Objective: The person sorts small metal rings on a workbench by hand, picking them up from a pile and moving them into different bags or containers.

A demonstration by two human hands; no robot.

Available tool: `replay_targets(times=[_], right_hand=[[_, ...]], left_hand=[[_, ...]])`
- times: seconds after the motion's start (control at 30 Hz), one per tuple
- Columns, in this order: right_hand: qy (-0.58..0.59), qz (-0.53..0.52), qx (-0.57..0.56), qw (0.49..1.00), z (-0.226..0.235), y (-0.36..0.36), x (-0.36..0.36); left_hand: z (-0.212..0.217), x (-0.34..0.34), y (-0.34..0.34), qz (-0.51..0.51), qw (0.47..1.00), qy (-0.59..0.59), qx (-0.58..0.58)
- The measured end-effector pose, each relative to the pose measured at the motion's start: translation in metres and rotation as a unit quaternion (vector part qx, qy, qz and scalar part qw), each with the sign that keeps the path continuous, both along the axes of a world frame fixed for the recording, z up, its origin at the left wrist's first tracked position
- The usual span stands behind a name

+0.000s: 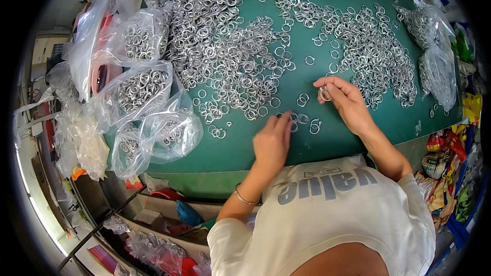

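My right hand is closed, pinching a silver metal ring between thumb and fingers just above the green tabletop. To its left, my left hand hovers low over the table, its fingertips smeared by motion. Beside those fingertips are blurred rings, and I cannot make out whether the hand grips one. Between my hands lie a few loose rings and another small cluster. A large heap of similar rings spreads beyond my left hand, and a second heap lies beyond my right.
Clear plastic bags of rings crowd the table's left side. More filled bags stand along the right edge. Below the near edge are shelves with plastic-wrapped items. Colourful packages are piled at the right, beside the table.
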State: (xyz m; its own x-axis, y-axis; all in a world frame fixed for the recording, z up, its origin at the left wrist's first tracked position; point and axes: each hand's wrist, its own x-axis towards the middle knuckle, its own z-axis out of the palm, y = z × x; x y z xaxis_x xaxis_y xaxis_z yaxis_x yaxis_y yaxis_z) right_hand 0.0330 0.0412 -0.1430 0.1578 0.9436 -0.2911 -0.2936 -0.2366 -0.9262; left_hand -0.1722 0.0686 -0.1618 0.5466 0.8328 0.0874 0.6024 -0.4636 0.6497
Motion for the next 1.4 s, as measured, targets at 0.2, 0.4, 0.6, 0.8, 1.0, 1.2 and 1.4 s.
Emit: replay_targets(times=[0.2,0.4,0.6,0.8,1.0,1.2,1.4], right_hand=[[0.266,0.007,-0.115,0.957,0.004,0.011,-0.001],[-0.339,0.002,0.024,0.941,-0.012,0.029,0.019],[-0.682,0.011,0.099,0.724,-0.027,0.059,0.011],[0.164,0.083,-0.052,0.981,0.007,0.05,0.031],[-0.262,0.114,-0.081,0.955,0.009,0.036,0.02],[-0.568,0.023,0.14,0.811,-0.002,0.066,0.0],[-0.496,0.05,0.174,0.849,-0.02,0.082,0.004]], left_hand=[[0.008,-0.003,0.013,0.082,0.997,0.008,0.003],[-0.005,-0.007,0.031,0.039,0.997,0.046,0.045],[0.0,-0.002,0.031,0.071,0.996,0.042,0.021],[-0.007,-0.005,0.032,0.053,0.997,0.044,0.034],[0.01,-0.017,0.038,0.101,0.758,-0.348,-0.542],[0.004,-0.014,0.032,0.006,0.541,-0.537,-0.647],[0.013,-0.005,0.025,0.109,0.531,-0.522,-0.659]])
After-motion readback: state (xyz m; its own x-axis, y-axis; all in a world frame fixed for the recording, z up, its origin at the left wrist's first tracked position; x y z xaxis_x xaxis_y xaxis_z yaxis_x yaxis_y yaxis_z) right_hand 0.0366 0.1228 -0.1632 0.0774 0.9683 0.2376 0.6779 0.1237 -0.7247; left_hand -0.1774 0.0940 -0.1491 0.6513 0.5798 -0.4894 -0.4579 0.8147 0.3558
